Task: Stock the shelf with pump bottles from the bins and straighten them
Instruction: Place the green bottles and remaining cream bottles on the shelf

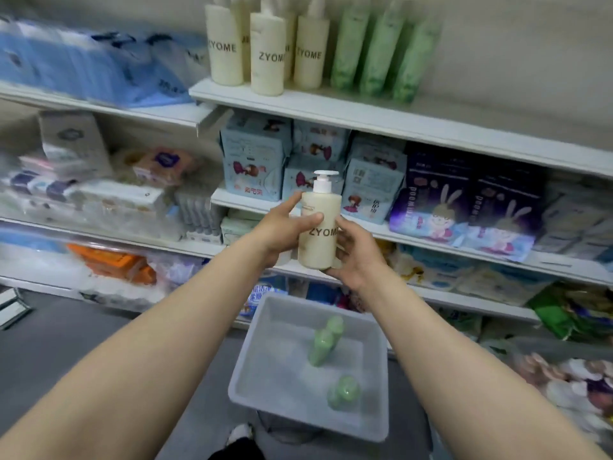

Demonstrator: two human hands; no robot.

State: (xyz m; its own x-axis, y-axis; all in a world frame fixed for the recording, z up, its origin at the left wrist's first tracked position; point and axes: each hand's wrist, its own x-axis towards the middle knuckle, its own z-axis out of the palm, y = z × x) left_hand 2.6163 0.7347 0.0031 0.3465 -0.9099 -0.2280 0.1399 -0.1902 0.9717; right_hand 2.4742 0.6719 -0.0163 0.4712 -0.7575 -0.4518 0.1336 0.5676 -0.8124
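Nearest to us and well below the fingers sits the grey bin (308, 370) on the floor, with two green bottles (323, 343) left inside, one lying toward the far side and one standing closer to the near wall. Those are not yet shelved, so I judge the stocking partly done.

Above the bin, the left hand (282, 227) wraps the cream pump bottle (319, 227) from its left side, thumb laid across the front just over the lettering. The right hand (355, 257) cups the lower right side and base. Both sets of fingers are curled round the bottle, which stands upright in the air in front of the middle shelves, touching no shelf.

Far above the fingers, the top shelf (365, 117) carries a cluster of matching cream bottles (267, 58), with green pouches (381, 51) just to their right. The front cream bottle stands close to the shelf lip.

The risks, as I judge them: the lift is long, and the pump head could catch the shelf edge on the way up. Setting the bottle into that tight group could nudge the front one off the lip. A grip this low on a smooth body might also let it tip when one hand lets go
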